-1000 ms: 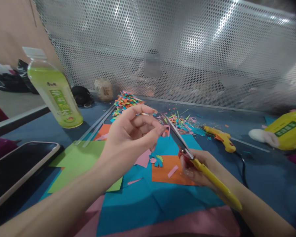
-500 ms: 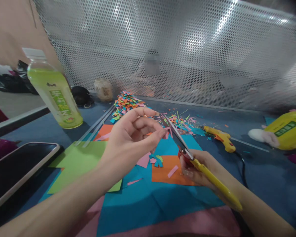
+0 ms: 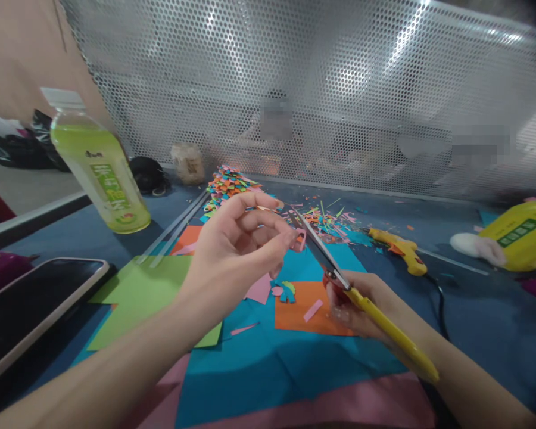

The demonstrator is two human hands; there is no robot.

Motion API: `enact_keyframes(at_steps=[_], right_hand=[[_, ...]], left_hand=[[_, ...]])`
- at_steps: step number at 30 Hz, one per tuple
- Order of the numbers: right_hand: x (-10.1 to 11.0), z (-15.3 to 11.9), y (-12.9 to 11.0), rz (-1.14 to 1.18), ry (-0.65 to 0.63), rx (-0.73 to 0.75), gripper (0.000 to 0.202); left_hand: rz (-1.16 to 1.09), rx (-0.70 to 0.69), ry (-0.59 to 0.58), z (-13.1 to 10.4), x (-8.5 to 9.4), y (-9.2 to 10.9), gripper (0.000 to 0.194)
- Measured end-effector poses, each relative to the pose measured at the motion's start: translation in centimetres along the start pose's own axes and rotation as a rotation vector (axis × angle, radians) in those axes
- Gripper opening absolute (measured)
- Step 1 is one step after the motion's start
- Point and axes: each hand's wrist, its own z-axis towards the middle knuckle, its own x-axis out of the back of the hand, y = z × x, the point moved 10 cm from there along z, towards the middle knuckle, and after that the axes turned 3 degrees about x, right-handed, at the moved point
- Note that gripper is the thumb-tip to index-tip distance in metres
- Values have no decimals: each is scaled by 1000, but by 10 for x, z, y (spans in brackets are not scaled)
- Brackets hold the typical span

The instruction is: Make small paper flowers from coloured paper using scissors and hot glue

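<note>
Between its thumb and fingers, my left hand [image 3: 241,244] pinches a small pink paper piece [image 3: 301,239]. My right hand [image 3: 361,304] is closed round the handles of yellow-handled scissors [image 3: 335,271], whose blades point up and left beside the pink piece. Under the hands lie an orange sheet [image 3: 290,316] and a large blue sheet [image 3: 241,375]. Small cut shapes in blue, green and pink [image 3: 286,292] rest at the orange sheet's edge, with a pink strip [image 3: 313,310] nearby. Light green sheets [image 3: 147,298] lie left of my left hand.
Behind my left hand stands a cone of colourful paper bits [image 3: 230,185], with paper scraps [image 3: 326,220] to its right. A yellow glue gun [image 3: 399,247], a drink bottle [image 3: 100,173], a phone [image 3: 40,316], clear glue sticks [image 3: 174,229] and a yellow packet [image 3: 522,235] surround the work area.
My left hand has shifted slightly left, and its index finger has moved away from the blade tips. The pink piece now shows a bent outline. The scissors have barely moved.
</note>
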Motion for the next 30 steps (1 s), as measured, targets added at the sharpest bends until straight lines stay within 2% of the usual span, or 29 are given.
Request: enact_keyframes(at_steps=[13, 18, 21, 30], right_hand=[[-3, -1, 1, 82, -8, -68, 33], [-1, 1, 16, 169, -7, -61, 29], [-3, 4, 25, 177, -51, -50, 30], [0, 0, 4, 53, 11, 1, 31]], left_hand=[[1, 4, -1, -1, -2, -1, 21], [14, 6, 4, -1, -3, -2, 21], [14, 2, 2, 0, -2, -2, 22], [18, -11, 5, 0, -1, 1, 22]])
